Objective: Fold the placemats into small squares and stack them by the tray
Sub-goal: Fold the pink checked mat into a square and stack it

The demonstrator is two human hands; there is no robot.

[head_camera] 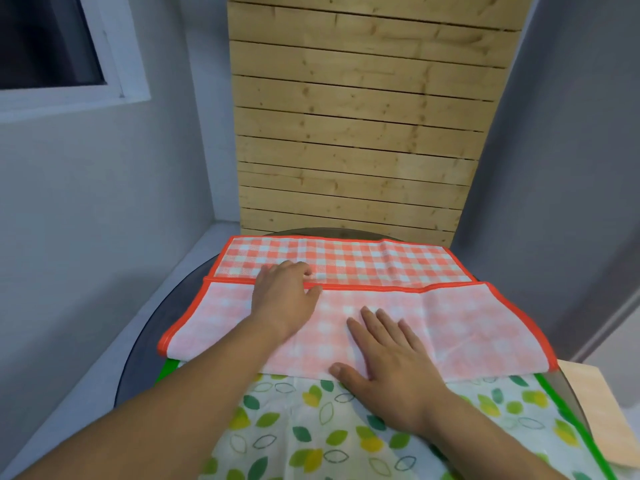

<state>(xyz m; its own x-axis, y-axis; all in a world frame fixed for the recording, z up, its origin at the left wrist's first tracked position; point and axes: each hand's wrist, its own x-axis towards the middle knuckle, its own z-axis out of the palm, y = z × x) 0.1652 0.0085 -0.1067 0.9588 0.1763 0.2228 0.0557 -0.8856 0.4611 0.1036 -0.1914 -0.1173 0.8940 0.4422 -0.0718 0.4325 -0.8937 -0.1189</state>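
Note:
A red-and-white checked placemat (450,317) with an orange border lies across the round table, its near half folded up over the far half so the pale underside shows. My left hand (285,292) rests on the folded edge at the left, fingers curled over the orange hem. My right hand (388,355) lies flat, fingers spread, pressing the folded flap near its lower crease. Under it, nearer to me, lies a white placemat (311,434) with green and yellow leaves and a green border.
The dark round glass table (152,327) stands in a corner against grey walls and a slatted wooden panel (353,133). A light wooden surface (595,410) juts in at the right edge. A window is at the upper left.

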